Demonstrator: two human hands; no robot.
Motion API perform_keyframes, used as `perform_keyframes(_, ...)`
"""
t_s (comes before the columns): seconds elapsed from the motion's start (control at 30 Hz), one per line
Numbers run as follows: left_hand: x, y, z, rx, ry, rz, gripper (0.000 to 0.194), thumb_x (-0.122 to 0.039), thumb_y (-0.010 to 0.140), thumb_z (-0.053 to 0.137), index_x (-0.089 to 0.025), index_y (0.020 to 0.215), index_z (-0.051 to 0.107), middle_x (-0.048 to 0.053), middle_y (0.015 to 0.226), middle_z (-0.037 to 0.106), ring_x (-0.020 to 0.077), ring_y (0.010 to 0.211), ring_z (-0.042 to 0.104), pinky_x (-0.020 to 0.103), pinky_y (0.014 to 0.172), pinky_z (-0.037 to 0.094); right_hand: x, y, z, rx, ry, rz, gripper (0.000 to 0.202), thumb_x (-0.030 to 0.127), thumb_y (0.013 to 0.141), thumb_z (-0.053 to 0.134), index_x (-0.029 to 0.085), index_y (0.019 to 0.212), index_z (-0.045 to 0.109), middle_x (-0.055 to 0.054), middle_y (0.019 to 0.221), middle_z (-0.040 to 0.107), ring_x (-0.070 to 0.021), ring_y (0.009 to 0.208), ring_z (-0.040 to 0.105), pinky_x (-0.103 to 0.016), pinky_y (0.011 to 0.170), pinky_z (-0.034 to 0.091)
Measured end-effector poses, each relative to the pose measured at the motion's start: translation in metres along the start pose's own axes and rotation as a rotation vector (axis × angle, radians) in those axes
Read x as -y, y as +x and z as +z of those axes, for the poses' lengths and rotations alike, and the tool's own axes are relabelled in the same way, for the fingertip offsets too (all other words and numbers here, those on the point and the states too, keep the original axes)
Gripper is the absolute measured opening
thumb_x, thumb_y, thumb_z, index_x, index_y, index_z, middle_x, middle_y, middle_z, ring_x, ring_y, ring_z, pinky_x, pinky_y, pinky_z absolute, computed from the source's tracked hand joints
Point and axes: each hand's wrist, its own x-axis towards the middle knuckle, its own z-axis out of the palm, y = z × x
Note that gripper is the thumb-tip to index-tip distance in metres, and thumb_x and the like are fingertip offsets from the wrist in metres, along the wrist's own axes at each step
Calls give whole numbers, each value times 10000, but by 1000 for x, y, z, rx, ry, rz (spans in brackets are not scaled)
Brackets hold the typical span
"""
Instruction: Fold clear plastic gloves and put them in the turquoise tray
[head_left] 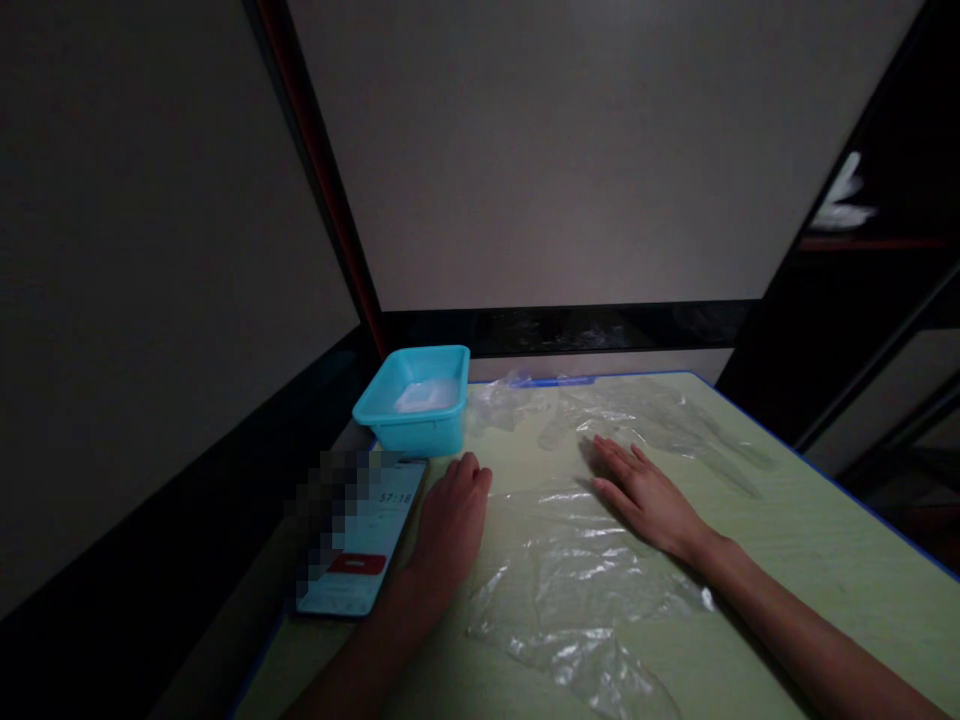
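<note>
Pale green surface (810,525): clear plastic (555,580) reaches its near edge — apparently laid out, not yet smooth. Right hand (649,495) lies flat, fingers extended, gripping nothing; left hand (454,515) curls loosely — contents unclear.

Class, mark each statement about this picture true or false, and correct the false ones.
1. The right hand is palm down with its fingers extended. True.
2. The left hand is spread flat. False: its fingers are curled.
3. The phone has a lit screen. True.
4. The basin is red. False: it is light blue.
5. All the clear plastic is inside the basin. False: plastic lies spread over the table.
6. A whitish thing is inside the basin. True.
</note>
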Motion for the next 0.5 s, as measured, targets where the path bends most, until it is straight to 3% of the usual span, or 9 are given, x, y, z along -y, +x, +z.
perform_keyframes(0.13, -3, -1, -1, -13, 110, 49, 225, -49, 802, 391, -145, 741, 584, 91, 918, 558, 233, 913, 505, 339, 756, 406, 4, 0, -5, -7, 54, 4, 437, 324, 895, 300, 120, 1260, 429, -109, 1272, 469, -222, 1165, 439, -421, 993, 331)
perform_keyframes(0.3, 0, -1, 1, -15, 130, 34, 229, -34, 782, 405, -126, 764, 613, 113, 943, 570, 263, 937, 505, 392, 792, 416, 7, 0, -9, 12, 93, 37, 401, 275, 883, 309, 109, 1192, 503, -98, 1204, 538, -216, 1075, 522, -364, 910, 433)
perform_keyframes(0.4, -2, 1, 8, -103, -19, 50, 286, 0, 749, 409, -120, 916, 608, 107, 1032, 564, 238, 1004, 494, 379, 875, 400, 9, 1, -8, 32, 93, 8, 404, 267, 879, 322, 113, 1218, 479, -101, 1233, 512, -209, 1096, 506, -358, 923, 423)
perform_keyframes(0.5, -12, -1, 20, -186, -267, 129, 365, -25, 748, 426, -139, 1072, 551, 79, 1162, 531, 184, 1098, 461, 313, 958, 363, 13, 0, -6, 81, 64, -101, 470, 304, 882, 337, 119, 1314, 353, -108, 1324, 404, -211, 1206, 386, -386, 1004, 326)
